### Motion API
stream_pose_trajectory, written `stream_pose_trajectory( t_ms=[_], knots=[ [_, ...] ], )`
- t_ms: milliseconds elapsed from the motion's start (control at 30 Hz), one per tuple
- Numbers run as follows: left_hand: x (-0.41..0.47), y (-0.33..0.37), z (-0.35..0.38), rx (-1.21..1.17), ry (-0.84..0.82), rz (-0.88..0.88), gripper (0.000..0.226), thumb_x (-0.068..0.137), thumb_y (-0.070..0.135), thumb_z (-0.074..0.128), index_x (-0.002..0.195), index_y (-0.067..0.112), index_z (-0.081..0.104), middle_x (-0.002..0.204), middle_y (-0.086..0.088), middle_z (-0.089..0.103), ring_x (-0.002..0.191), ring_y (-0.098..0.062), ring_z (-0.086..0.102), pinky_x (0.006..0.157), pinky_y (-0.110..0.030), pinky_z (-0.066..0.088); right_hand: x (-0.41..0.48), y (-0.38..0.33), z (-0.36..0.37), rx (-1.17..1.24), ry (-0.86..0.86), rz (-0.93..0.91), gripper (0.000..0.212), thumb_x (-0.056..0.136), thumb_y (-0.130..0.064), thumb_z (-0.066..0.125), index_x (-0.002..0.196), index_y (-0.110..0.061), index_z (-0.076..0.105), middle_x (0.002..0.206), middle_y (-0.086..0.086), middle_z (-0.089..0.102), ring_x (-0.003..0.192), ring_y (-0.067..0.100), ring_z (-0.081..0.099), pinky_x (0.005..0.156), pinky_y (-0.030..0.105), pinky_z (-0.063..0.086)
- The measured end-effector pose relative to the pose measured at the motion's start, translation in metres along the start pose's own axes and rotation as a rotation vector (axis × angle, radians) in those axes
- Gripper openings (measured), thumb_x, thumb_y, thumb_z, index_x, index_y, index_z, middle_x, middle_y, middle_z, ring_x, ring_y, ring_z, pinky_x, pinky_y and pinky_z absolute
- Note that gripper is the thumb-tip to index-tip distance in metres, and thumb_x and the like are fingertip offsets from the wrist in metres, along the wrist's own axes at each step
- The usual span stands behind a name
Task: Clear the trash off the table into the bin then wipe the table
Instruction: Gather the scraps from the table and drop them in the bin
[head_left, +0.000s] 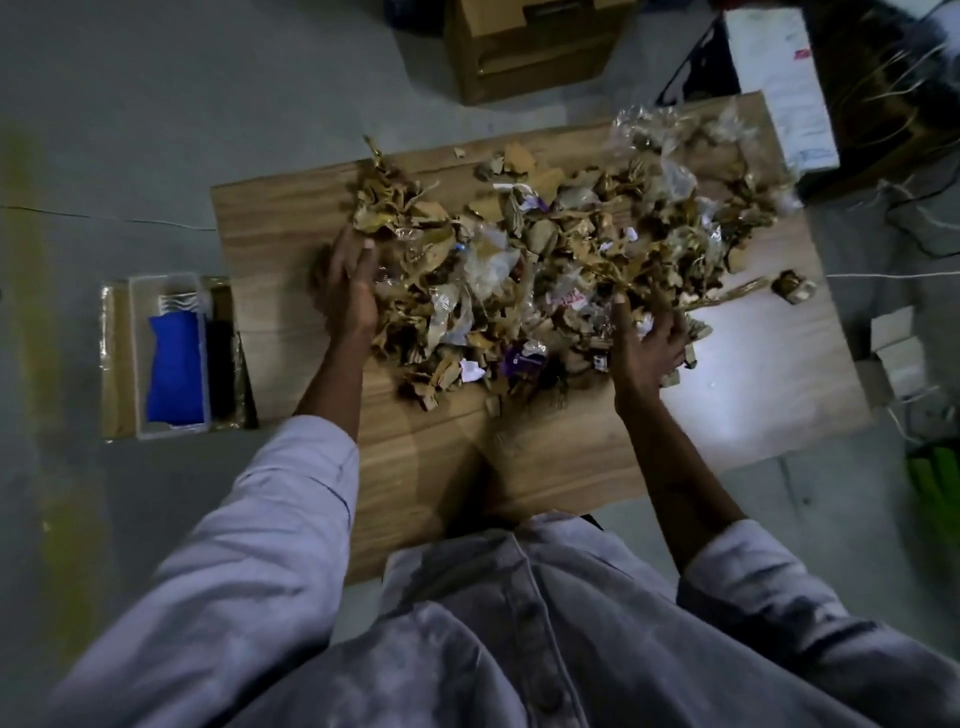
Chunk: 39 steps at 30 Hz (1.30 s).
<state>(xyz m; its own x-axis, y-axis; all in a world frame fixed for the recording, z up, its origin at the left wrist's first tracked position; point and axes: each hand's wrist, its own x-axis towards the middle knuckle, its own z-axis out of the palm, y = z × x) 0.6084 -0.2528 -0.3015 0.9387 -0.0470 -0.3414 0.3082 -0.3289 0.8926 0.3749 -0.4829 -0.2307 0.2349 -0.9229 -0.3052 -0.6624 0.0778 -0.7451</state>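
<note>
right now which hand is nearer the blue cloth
Left. The left hand is at the left edge of the trash, right of the blue cloth; the right hand is farther, across the trash.

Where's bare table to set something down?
Bare: table strip left of the left hand; the near band between the trash pile and the person's shirt; the lit near-right corner beyond the right hand. Crowded: centre through far-right corner.

One wide-angle camera, worn on the head, looks steeply down past the person's shirt front (519, 634) from the near edge of the tabletop (291, 291), which lies close, with floor (104, 130) showing past its left and far edges.
</note>
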Motion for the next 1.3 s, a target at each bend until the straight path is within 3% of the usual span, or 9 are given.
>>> stream_pose_trajectory(
  t_ms=[100,200,400,633,800,933,1100,1167,1300],
  knots=[
    [-0.019,0.002,0.037,-0.041,-0.129,0.022,0.053,0.084,0.068,0.065,0.133,0.049,0.059,0.144,0.002,0.057,0.13,-0.017,0.053,0.109,-0.047,0.046,0.003,-0.005,0.011,0.015,-0.065,-0.048,0.058,0.094,-0.053,0.066,0.146,-0.034,0.049,0.163,0.008,0.02,0.151,0.032,0.015,0.118,0.046,0.015],
    [-0.048,0.011,0.066,0.018,-0.234,0.127,0.052,0.092,0.06,0.059,0.142,0.044,0.052,0.15,0.009,0.05,0.137,-0.014,0.046,0.113,-0.046,0.04,0.002,-0.014,0.023,-0.003,-0.116,-0.073,0.059,0.095,-0.053,0.064,0.147,-0.032,0.047,0.164,0.008,0.019,0.151,0.033,0.015,0.119,0.053,0.017],
    [-0.002,0.03,0.048,0.134,0.094,0.196,0.056,0.09,0.064,0.057,0.137,0.032,0.061,0.141,0.001,0.058,0.13,-0.022,0.05,0.109,-0.049,0.04,0.017,-0.021,0.033,-0.101,-0.094,-0.171,0.06,0.093,-0.063,0.061,0.141,-0.028,0.052,0.161,0.016,0.024,0.149,0.038,0.021,0.117,0.068,0.021],
    [0.091,0.052,0.041,0.356,-0.159,0.108,0.073,0.081,0.058,0.064,0.149,0.045,0.042,0.17,-0.004,0.006,0.155,-0.025,0.003,0.125,-0.043,0.012,-0.004,-0.015,0.035,-0.118,-0.166,-0.33,0.054,0.089,-0.066,0.055,0.131,-0.032,0.057,0.148,-0.001,0.034,0.141,0.024,0.028,0.115,0.068,0.024],
    [0.061,0.061,0.077,0.379,-0.47,0.137,0.049,0.09,0.033,0.07,0.137,0.026,0.061,0.158,-0.004,0.034,0.142,-0.019,0.032,0.11,-0.02,0.028,-0.006,-0.014,0.031,-0.179,-0.227,-0.46,0.046,0.09,-0.061,0.059,0.125,-0.032,0.061,0.145,-0.001,0.036,0.138,0.024,0.03,0.11,0.058,0.036],
    [0.033,0.061,0.093,0.337,-0.504,0.155,0.05,0.082,0.067,0.066,0.129,0.05,0.059,0.146,0.002,0.051,0.129,-0.025,0.053,0.104,-0.049,0.049,0.019,-0.032,0.032,-0.193,-0.174,-0.532,0.039,0.092,-0.055,0.062,0.123,-0.032,0.062,0.148,0.0,0.038,0.136,0.017,0.028,0.114,0.05,0.029],
    [0.043,0.106,0.095,0.239,-0.274,0.352,0.05,0.085,0.053,0.069,0.132,0.04,0.061,0.14,0.009,0.055,0.13,-0.017,0.049,0.109,-0.044,0.042,0.07,-0.092,0.055,-0.193,-0.141,-0.659,0.041,0.093,-0.056,0.059,0.128,-0.034,0.06,0.149,0.001,0.044,0.138,0.019,0.029,0.114,0.056,0.03],
    [0.052,0.114,0.101,0.321,-0.276,0.332,0.052,0.084,0.05,0.07,0.134,0.041,0.059,0.142,0.005,0.055,0.132,-0.02,0.047,0.111,-0.046,0.04,0.094,-0.122,0.076,-0.255,-0.228,-0.688,0.049,0.092,-0.059,0.057,0.135,-0.036,0.056,0.152,0.001,0.042,0.14,0.023,0.029,0.111,0.051,0.03],
    [0.064,0.109,0.117,0.596,-0.376,0.137,0.07,0.078,0.061,0.062,0.144,0.045,0.044,0.153,-0.002,0.048,0.139,-0.032,0.044,0.113,-0.051,0.039,0.137,-0.154,0.131,-0.454,-0.448,-0.646,0.062,0.086,-0.067,0.055,0.143,-0.043,0.047,0.16,0.005,0.033,0.147,0.037,0.023,0.111,0.065,0.034]
  ],
)
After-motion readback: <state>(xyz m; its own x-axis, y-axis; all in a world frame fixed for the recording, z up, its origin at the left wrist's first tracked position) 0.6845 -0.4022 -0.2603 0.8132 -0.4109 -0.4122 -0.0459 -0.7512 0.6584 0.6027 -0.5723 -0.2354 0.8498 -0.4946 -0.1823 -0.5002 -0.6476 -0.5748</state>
